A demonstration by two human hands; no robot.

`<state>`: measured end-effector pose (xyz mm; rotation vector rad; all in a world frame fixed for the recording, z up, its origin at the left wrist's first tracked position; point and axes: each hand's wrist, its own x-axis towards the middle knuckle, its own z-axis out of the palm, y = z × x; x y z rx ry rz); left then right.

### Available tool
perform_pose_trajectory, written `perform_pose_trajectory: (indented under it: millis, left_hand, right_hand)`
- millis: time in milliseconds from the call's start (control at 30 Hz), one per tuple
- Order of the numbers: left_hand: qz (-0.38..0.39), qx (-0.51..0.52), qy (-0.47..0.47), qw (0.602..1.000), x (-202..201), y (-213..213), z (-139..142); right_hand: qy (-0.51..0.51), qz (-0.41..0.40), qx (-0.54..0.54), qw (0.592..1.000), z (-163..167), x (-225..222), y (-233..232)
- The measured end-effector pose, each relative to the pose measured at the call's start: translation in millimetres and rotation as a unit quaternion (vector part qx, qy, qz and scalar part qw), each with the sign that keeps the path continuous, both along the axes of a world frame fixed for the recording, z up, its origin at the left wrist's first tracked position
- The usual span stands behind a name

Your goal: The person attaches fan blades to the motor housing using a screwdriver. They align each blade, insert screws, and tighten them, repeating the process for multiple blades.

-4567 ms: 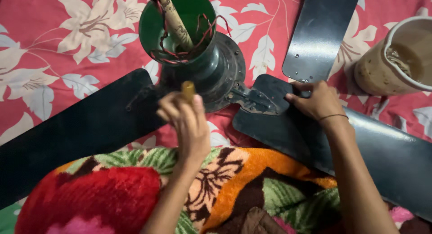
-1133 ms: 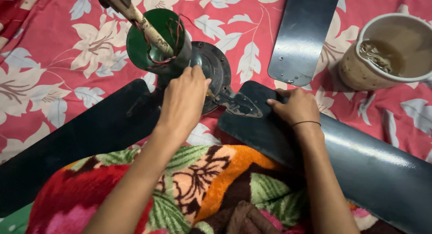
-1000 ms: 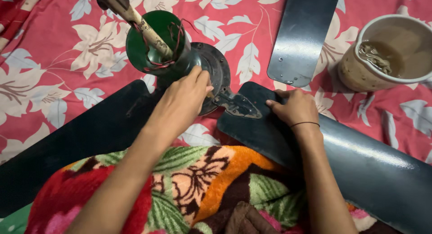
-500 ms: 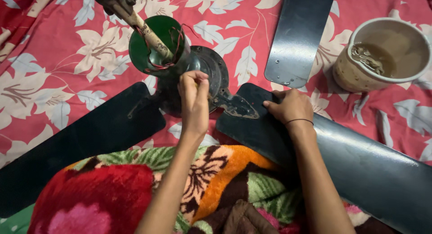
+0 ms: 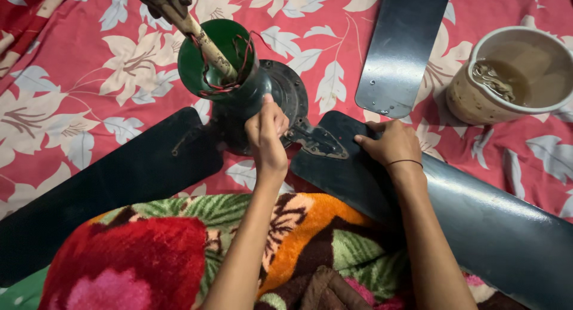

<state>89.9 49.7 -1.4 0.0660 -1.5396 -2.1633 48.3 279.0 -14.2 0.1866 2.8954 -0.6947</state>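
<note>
Hands work over a dismantled ceiling fan laid on a red bedsheet (image 5: pixel 89 65) printed with pale flowers and leaves. The left hand (image 5: pixel 267 131) is clenched, fingers curled in tight at the rim of the dark round motor housing (image 5: pixel 286 89); whether it grips a small tool or part inside the fist cannot be told. The right hand (image 5: pixel 391 144) lies released and flat, palm down, pressing on the inner end of a dark fan blade (image 5: pixel 465 220) that runs away toward the lower right corner of the bed; a thin dark band circles that wrist. Between the two hands a worn metal bracket (image 5: pixel 316 142) joins this blade to the motor housing. On top of the housing stands a green cup-shaped canopy (image 5: pixel 206 62), tilted open toward the camera, with red wires (image 5: pixel 230 83) looped around its mouth and a pale, scuffed down rod (image 5: pixel 200 35) rising out of it toward the top edge. A second dark blade (image 5: pixel 107 184) stretches from the housing toward the lower left corner. A third, loose blade (image 5: pixel 403 47) lies apart from the motor, reaching to the top edge of the bed. Near the upper right corner sits a beige pot (image 5: pixel 477 101) holding murky water and a small clump of something dark. A bright floral blanket (image 5: pixel 179 250) in red, green and orange covers the near edge
</note>
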Motion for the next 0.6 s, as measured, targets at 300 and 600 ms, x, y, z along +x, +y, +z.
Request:
perform_pose_trajectory:
  millis: [300, 600]
  left_hand:
    - [0.109, -0.566, -0.136, 0.806, 12, -20, 63]
    - [-0.060, -0.686, -0.188, 0.700, -14, -68, 44]
  right_hand:
    - [0.016, 0.025, -0.007, 1.000, -8, -3, 5]
    - [0.006, 0.018, 0.002, 1.000, -11, -7, 4]
